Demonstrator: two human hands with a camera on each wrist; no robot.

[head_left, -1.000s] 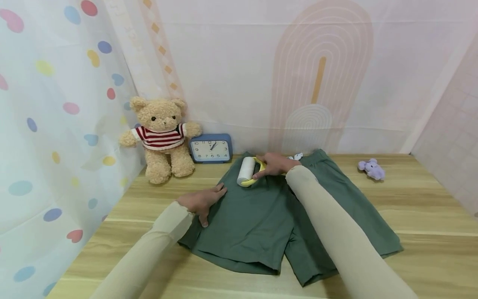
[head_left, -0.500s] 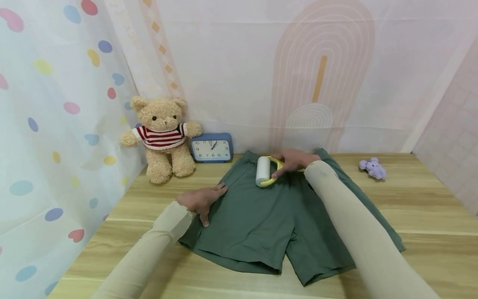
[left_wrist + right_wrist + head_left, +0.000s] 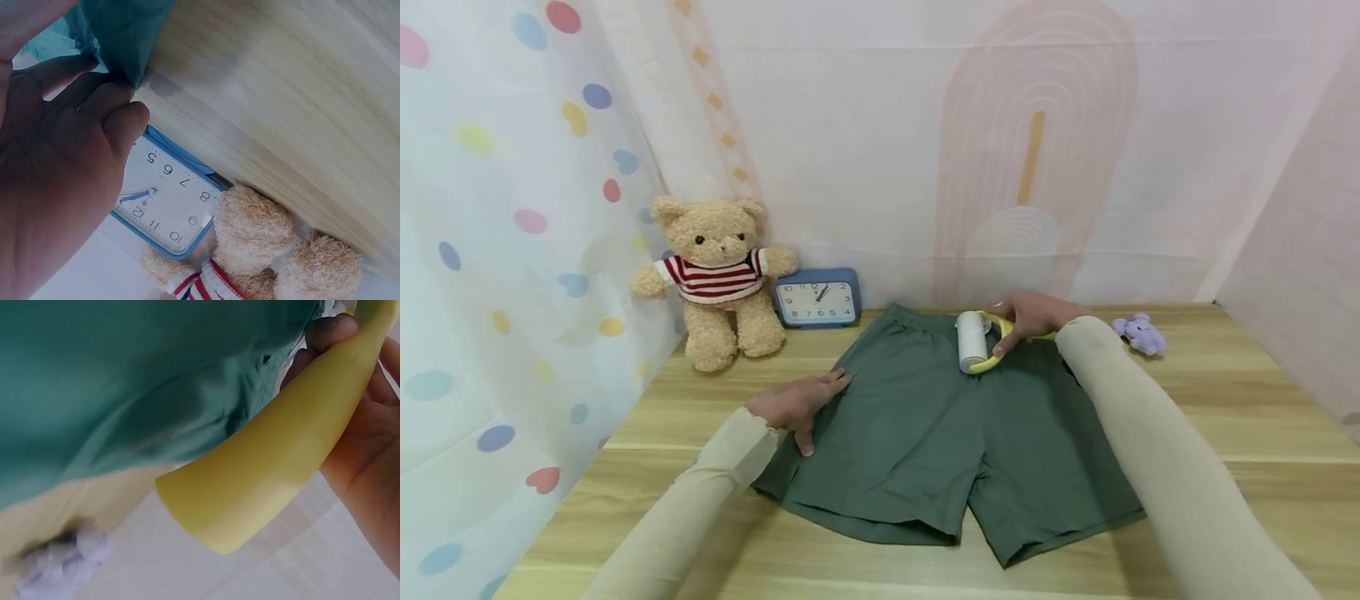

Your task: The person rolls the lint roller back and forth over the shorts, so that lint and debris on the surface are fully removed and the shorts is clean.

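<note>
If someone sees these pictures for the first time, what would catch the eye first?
Probably the dark green shorts, spread across the table, with the right hand holding a yellow-handled roller near their waistband. Then the teddy bear at the back left, beside the blue clock.

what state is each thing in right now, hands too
Green shorts, spread out on the table, lightly creased
Lint roller, held by its yellow handle, white roll at the waistband
Right hand, gripping the lint roller
Left hand, resting on the shorts' left edge
Teddy bear, upright, arms out, dressed in a striped top
Clock, upright, hands pointing between 12 and 2
Purple toy, resting on the table
</note>
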